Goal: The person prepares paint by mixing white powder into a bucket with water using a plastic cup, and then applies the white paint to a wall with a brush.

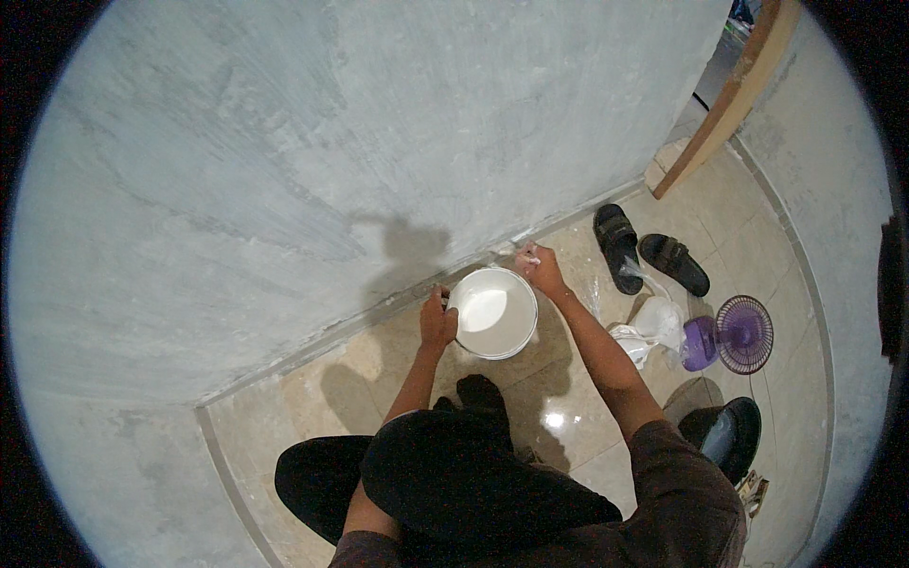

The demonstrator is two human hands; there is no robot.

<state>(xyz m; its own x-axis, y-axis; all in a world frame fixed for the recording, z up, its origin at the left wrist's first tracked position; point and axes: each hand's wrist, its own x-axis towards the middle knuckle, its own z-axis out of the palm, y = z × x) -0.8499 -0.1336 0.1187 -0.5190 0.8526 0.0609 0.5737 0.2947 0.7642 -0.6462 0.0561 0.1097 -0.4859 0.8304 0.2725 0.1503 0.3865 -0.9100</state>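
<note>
A white round bucket (512, 333) with a pale white substance inside is held above the tiled floor, close to the wall. My left hand (438, 320) grips its left rim, the thumb on the near side. Beyond the bucket's far right rim is my right hand (541, 269), its fingers curled closed and smeared with white. What those fingers hold, if anything, is too small to make out. My knees, in black trousers, are bent below the bucket.
The grey plastered wall (312, 180) rises ahead. At right lie black sandals (617, 248), white-filled plastic bags (656, 322), a purple fan (745, 335) and a dark bucket (741, 438). A wooden door frame (724, 104) stands at the far right.
</note>
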